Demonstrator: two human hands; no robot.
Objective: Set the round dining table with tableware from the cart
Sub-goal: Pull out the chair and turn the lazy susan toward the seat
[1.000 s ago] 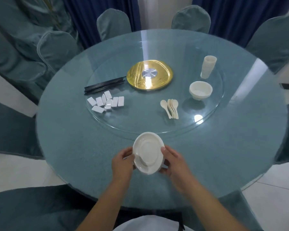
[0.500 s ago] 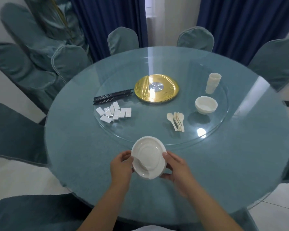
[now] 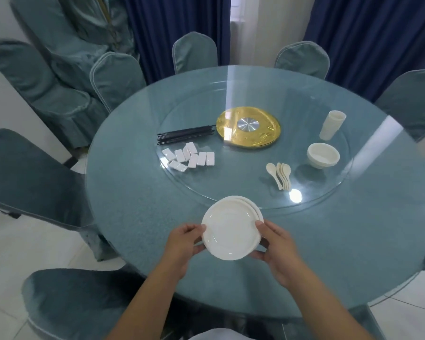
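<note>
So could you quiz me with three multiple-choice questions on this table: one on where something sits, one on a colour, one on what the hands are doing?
1. Where do the black chopsticks lie?
A. left of the gold disc
B. beside the spoons
C. on a chair

2. What colour is the bowl?
A. blue
B. white
C. black

3. What are the left hand and right hand doing?
A. resting flat on the table
B. holding the stack of plates together
C. lifting the cups

Answers: 1 A, they stretch along the disc's left side. 2 B, it matches the white spoons. 3 B, fingers curl round the stack's opposite rims.
</note>
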